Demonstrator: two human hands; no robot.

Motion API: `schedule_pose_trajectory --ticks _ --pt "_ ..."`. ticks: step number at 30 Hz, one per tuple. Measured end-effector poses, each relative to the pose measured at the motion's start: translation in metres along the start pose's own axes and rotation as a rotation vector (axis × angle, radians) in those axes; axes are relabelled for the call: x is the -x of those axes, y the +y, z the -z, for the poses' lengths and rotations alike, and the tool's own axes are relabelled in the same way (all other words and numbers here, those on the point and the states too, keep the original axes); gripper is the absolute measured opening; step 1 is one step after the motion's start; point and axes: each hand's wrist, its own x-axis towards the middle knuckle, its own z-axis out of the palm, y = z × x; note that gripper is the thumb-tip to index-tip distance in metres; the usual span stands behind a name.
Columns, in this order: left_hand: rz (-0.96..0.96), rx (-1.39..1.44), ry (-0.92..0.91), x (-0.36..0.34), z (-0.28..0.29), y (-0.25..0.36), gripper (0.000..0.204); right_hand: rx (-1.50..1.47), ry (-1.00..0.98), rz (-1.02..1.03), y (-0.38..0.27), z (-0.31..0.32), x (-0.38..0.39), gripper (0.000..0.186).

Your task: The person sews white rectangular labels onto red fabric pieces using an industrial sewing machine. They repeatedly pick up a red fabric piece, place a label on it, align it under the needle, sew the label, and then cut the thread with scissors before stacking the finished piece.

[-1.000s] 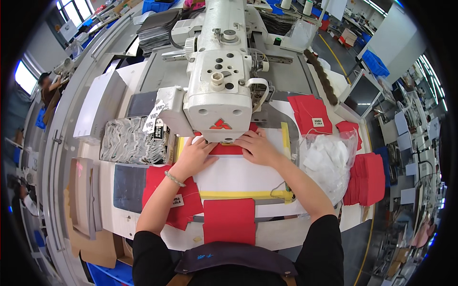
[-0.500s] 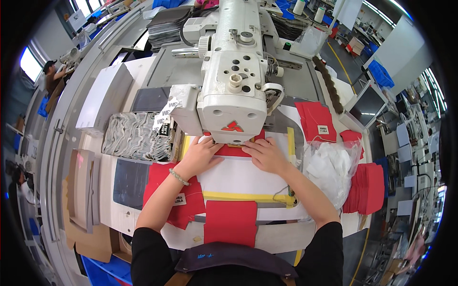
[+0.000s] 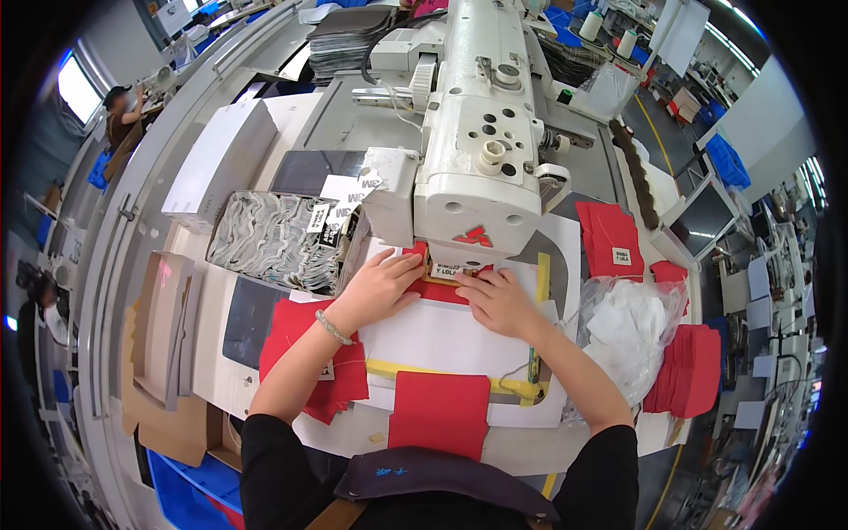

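Observation:
Under the head of a white sewing machine (image 3: 470,201), a red fabric piece (image 3: 452,293) lies on a white sheet (image 3: 433,340) edged with yellow tape. A printed label in a small frame (image 3: 444,269) sits on the red piece. My left hand (image 3: 378,290) rests at its left side, fingers stretched toward the label. My right hand (image 3: 502,305) touches the right of the framed label with fingertips, its fingers slightly bent and apart. Another red piece (image 3: 439,415) lies nearer me, and more red fabric (image 3: 296,331) lies left of my left forearm.
A box of folded labels (image 3: 261,238), a long white box (image 3: 216,163) and an open cardboard tray (image 3: 157,327) are on the left. A plastic bag (image 3: 623,331), red stacks (image 3: 693,367) and a screen (image 3: 702,216) are on the right. A co-worker (image 3: 124,124) is at upper left.
My view has shifted, moving the machine rightward in frame. The framed label beneath the machine head now shows between my hands, which remain on the red piece.

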Motion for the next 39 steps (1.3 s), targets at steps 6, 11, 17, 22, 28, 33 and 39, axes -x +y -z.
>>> schedule_pose_trajectory --ticks 6,11,17,22,28,33,39 --pt "-0.101 -0.042 0.055 -0.014 -0.008 0.006 0.032 -0.011 -0.015 -0.013 -0.001 0.002 -0.001 0.027" --pt "-0.113 -0.031 0.004 -0.024 -0.014 0.000 0.034 -0.011 -0.007 -0.042 -0.004 0.004 -0.003 0.027" --pt "-0.109 0.036 -0.065 -0.032 -0.013 0.002 0.035 -0.032 -0.037 -0.073 -0.005 0.005 -0.005 0.025" --pt "-0.106 0.038 -0.107 -0.036 -0.011 0.003 0.039 -0.035 -0.036 -0.094 -0.004 0.002 -0.003 0.024" --pt "-0.116 0.102 -0.059 -0.037 -0.017 -0.004 0.037 -0.039 -0.035 -0.080 -0.003 0.001 -0.003 0.023" --pt "-0.064 0.113 -0.164 -0.038 -0.017 -0.004 0.037 -0.042 -0.033 -0.081 -0.003 0.000 0.000 0.022" --pt "-0.087 0.024 -0.089 -0.032 -0.017 0.001 0.035 -0.053 -0.041 -0.086 -0.004 0.000 0.002 0.024"
